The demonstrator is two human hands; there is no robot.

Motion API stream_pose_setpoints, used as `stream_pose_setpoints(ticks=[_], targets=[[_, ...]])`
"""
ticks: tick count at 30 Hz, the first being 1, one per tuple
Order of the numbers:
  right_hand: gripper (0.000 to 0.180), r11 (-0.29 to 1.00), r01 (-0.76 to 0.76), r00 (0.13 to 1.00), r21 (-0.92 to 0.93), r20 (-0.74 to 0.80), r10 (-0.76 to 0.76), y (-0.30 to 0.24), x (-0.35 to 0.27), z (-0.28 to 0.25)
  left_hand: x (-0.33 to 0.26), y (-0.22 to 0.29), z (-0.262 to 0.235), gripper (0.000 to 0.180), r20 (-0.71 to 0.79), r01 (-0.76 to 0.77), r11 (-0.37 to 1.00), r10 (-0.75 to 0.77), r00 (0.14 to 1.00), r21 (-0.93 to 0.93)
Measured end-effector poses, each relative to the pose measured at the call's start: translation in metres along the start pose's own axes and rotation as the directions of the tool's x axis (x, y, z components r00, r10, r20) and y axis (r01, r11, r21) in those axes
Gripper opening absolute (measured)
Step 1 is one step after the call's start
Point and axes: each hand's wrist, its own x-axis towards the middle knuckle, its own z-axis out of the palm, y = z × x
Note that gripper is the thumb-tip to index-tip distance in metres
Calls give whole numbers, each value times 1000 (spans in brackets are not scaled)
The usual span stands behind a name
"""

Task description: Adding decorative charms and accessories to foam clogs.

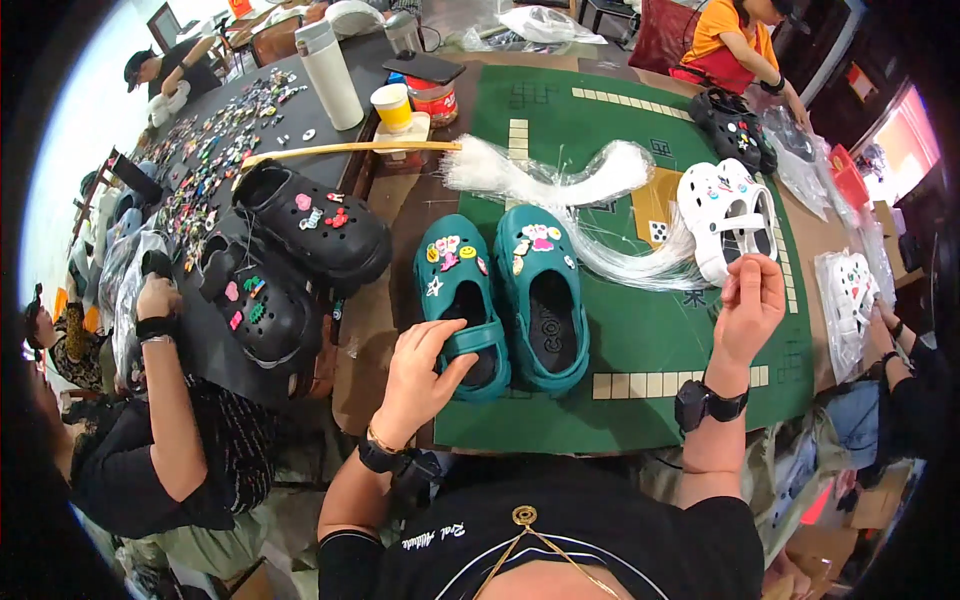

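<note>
Far right: bag holding clog | left grip: grasping strap | right grip: can't tell

A pale bottle stands on the dark surface, near a yellow-and-white cup and a red jar, with a person in an orange top at the upper right.

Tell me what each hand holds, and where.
Left hand: the left teal clog, by its strap. Right hand: near the white clogs; whether it holds anything cannot be told.
</note>
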Motion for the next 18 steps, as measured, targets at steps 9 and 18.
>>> stream_pose_setpoints(ticks=[9, 18], targets=[[9, 894, -147, 880, -424, 357, 314, -12, -1, 10, 4, 6, -3, 38, 36, 11, 998, -9, 999, -56], [7, 961, -87, 908, -264, 375, 186, -30, -7, 11, 4, 4, -5, 39, 53, 47, 995, -43, 998, -92]])
